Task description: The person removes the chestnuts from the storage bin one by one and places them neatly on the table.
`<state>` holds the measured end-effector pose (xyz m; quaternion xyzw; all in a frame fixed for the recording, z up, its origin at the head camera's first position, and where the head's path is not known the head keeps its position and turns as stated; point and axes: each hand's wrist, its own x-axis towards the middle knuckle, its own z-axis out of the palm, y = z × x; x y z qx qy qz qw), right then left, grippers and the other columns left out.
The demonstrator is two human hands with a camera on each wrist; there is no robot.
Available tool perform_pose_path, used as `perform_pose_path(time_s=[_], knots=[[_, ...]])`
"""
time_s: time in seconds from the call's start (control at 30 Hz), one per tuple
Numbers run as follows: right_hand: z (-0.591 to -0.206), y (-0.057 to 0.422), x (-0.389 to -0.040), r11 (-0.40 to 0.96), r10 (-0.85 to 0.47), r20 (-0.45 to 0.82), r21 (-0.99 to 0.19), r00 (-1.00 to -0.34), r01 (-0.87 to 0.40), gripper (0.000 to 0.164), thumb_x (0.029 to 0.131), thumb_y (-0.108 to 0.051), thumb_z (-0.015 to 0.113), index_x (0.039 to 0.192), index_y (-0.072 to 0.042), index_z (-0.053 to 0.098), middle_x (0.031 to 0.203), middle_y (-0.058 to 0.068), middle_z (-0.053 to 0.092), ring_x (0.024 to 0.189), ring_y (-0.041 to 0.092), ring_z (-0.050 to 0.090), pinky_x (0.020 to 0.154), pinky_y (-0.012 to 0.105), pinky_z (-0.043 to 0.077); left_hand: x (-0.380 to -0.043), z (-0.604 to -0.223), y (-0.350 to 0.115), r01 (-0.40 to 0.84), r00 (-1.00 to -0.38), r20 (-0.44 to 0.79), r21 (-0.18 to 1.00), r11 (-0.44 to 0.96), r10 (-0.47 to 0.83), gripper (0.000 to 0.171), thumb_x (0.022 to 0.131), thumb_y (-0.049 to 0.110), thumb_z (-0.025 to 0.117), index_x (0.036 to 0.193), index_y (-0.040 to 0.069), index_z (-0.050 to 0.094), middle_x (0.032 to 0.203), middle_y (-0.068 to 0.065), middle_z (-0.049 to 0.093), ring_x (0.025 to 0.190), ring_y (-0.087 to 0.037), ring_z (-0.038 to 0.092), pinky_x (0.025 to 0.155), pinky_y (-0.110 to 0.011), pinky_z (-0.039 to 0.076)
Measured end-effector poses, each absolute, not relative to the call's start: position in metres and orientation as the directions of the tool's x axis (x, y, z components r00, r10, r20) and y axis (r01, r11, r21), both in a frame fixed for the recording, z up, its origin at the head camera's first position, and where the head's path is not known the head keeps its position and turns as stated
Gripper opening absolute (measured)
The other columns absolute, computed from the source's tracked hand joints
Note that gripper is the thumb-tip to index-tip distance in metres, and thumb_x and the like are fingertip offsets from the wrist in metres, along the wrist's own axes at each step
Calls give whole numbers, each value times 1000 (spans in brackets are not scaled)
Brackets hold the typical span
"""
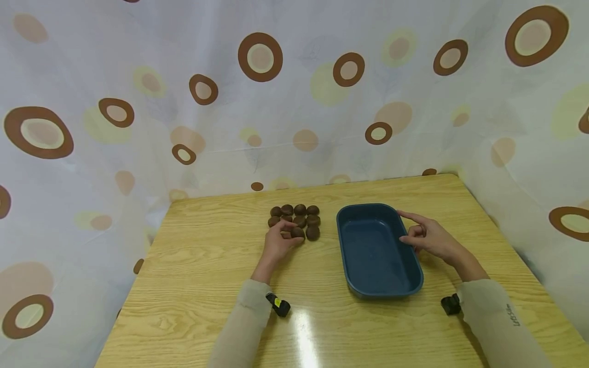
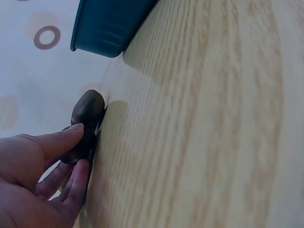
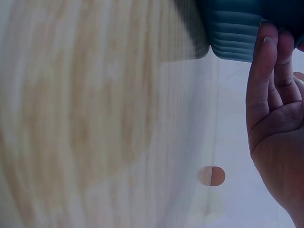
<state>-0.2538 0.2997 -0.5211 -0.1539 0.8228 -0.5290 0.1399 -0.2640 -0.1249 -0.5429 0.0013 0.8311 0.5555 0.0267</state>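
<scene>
Several dark brown chestnuts (image 1: 313, 233) lie in close rows on the wooden table. At the near side of the group my left hand (image 1: 278, 244) pinches one chestnut (image 1: 297, 233) between thumb and fingers. In the left wrist view that chestnut (image 2: 81, 146) sits low against the tabletop, with another chestnut (image 2: 89, 107) just beyond it. A deep blue rectangular tub (image 1: 375, 255) stands to the right, with only its bare floor showing inside. My right hand (image 1: 432, 239) holds its right rim, thumb over the edge and fingers (image 3: 261, 76) along the outer wall.
The light wooden table (image 1: 198, 286) runs back to a white curtain (image 1: 285, 107) with brown and yellow circles, which also hangs at both sides. Black wrist devices (image 1: 278, 305) sit by both cuffs.
</scene>
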Motion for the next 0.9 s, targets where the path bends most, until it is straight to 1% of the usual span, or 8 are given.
perform_pose_path(time_s=[0.27, 0.4, 0.73, 0.9], knots=[[-521, 299, -254, 394, -404, -69, -913, -912, -105, 79, 101, -16, 70, 165, -7, 25, 74, 5, 67, 62, 33, 61, 60, 41, 59, -263, -544, -124, -13, -999, -25, 913, 408, 23, 36, 89, 6, 82, 120, 4, 64, 122, -17, 67, 103, -29, 69, 87, -38, 59], [-521, 299, -253, 402, -404, -70, -909, -912, -108, 79, 101, -16, 70, 165, -8, 25, 74, 6, 67, 62, 31, 61, 61, 41, 59, -262, -543, -123, -15, -1000, -22, 905, 426, 10, 34, 89, 8, 82, 119, 4, 65, 121, -17, 68, 103, -30, 69, 88, -40, 59], [-521, 299, -254, 400, -401, -70, -910, -913, -106, 78, 101, -16, 69, 165, -9, 25, 75, 6, 67, 63, 29, 62, 61, 40, 59, -262, -544, -125, 5, -1000, 7, 874, 487, -3, 33, 89, 12, 83, 118, 1, 70, 114, -17, 71, 94, -27, 69, 83, -39, 59], [-523, 300, -254, 406, -398, -67, -907, -915, -110, 79, 101, -16, 70, 165, -9, 25, 75, 6, 67, 63, 27, 62, 62, 39, 59, -263, -545, -126, 2, -1000, 1, 862, 507, 3, 32, 90, 15, 83, 117, 3, 72, 113, -16, 71, 92, -25, 69, 82, -37, 59]])
